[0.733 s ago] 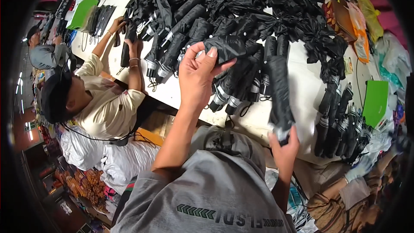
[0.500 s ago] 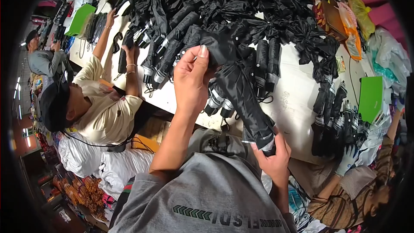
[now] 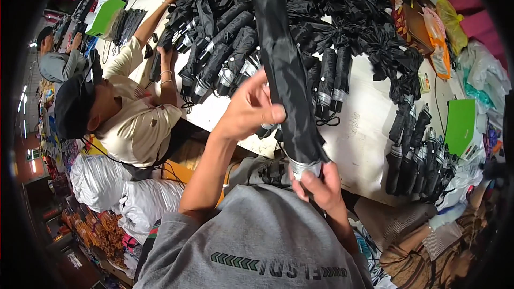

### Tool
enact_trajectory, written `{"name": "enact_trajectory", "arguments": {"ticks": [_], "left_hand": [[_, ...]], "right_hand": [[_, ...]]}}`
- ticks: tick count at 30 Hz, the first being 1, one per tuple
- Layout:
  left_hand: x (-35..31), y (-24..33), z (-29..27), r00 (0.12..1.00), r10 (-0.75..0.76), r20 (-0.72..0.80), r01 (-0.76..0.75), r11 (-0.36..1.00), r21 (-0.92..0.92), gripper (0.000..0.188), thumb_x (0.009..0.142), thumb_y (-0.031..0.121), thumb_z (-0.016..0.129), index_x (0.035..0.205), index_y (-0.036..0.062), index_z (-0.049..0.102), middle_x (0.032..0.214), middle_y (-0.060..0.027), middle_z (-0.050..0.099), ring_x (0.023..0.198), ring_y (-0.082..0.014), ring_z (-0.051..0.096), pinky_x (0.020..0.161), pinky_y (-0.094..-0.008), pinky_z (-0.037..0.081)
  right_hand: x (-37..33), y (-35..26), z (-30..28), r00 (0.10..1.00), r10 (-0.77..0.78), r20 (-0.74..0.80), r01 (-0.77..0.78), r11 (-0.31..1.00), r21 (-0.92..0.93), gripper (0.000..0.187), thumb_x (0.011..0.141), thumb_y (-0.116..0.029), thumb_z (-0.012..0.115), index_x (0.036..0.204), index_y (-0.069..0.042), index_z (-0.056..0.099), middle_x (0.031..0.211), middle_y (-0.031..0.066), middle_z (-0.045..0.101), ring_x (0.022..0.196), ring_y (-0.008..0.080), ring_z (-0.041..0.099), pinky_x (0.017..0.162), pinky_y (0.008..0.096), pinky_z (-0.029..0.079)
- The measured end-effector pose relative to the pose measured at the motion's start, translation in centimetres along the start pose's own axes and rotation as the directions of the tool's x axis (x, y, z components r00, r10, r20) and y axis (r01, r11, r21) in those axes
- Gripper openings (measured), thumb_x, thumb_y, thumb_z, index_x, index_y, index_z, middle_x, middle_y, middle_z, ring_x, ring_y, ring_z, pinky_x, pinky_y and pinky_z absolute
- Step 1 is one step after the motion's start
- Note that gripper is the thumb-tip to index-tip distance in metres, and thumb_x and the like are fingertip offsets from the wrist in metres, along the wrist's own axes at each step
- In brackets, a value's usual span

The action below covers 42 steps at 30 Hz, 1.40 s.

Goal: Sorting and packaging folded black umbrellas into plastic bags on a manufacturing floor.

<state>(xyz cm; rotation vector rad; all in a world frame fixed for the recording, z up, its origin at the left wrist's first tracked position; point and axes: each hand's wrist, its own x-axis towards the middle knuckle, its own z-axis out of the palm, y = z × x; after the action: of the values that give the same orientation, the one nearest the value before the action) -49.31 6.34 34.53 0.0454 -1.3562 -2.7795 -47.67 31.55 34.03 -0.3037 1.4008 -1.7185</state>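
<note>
Below, right hand [image 3: 324,188] with fingers tight around black umbrella [image 3: 292,83]; left hand [image 3: 242,113] higher alongside, grip unclear.

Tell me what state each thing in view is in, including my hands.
Held black umbrella: closed, fabric gathered lengthwise, tilted.
Right hand: closed around the umbrella's near end.
Left hand: partly curled at the umbrella's side; grip unclear.
Far umbrella pile: fabric loose, crumpled.
Mid-table umbrellas: rolled, lying side by side.
White sacks: bulging.
</note>
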Motion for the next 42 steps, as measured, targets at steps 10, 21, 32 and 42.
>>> {"name": "enact_trajectory", "arguments": {"ticks": [10, 21, 32, 42], "left_hand": [[-2.6, -1.6, 0.4, 0.986, -0.082, -0.147, 0.079, 0.997, -0.026, 0.043, 0.089, 0.009, 0.072, 0.128, -0.0039, 0.059, 0.114, -0.0193, 0.073, 0.097, -0.0237, 0.073, 0.088, -0.0343, 0.059], [-4.0, -4.8, 2.2, 0.84, -0.166, -0.516, 0.15, 0.986, -0.073, 0.031, 0.093, 0.017, 0.07, 0.116, -0.0009, 0.058, 0.104, -0.0179, 0.071, 0.081, -0.0215, 0.071, 0.071, -0.0314, 0.059], [-0.4, -0.3, -12.8, 0.803, 0.531, -0.27, 0.311, 0.014, 0.95, 0.064, 0.092, 0.024, 0.066, 0.143, -0.0053, 0.041, 0.111, -0.0274, 0.066, 0.088, -0.0422, 0.064, 0.079, -0.0455, 0.055], [-9.1, -8.7, -18.1, 0.531, 0.575, -0.622, 0.594, 0.27, 0.757, 0.03, 0.097, 0.019, 0.062, 0.12, -0.0014, 0.062, 0.101, -0.0163, 0.068, 0.084, -0.0269, 0.062, 0.078, -0.036, 0.051]], "right_hand": [[1.9, -2.2, 2.2, 0.99, 0.138, 0.025, -0.138, 0.99, 0.02, 0.034, 0.097, -0.021, 0.068, 0.117, 0.002, 0.053, 0.079, 0.0091, 0.066, 0.054, 0.0175, 0.057, 0.053, 0.0335, 0.045], [3.3, 0.2, 2.6, 0.998, -0.063, -0.017, 0.041, 0.804, -0.594, 0.033, 0.096, -0.019, 0.069, 0.12, 0.001, 0.058, 0.079, 0.0092, 0.066, 0.059, 0.0205, 0.053, 0.058, 0.0361, 0.045], [8.5, 4.2, 3.1, 1.0, 0.023, 0.006, -0.012, 0.687, -0.727, 0.03, 0.096, -0.022, 0.068, 0.115, 0.001, 0.064, 0.081, 0.0118, 0.069, 0.061, 0.0249, 0.057, 0.06, 0.0356, 0.046], [11.2, 6.2, 3.3, 0.996, 0.071, 0.062, 0.011, 0.568, -0.823, 0.031, 0.097, -0.026, 0.066, 0.115, 0.001, 0.065, 0.083, 0.0142, 0.07, 0.065, 0.0295, 0.061, 0.062, 0.0397, 0.048]]}}
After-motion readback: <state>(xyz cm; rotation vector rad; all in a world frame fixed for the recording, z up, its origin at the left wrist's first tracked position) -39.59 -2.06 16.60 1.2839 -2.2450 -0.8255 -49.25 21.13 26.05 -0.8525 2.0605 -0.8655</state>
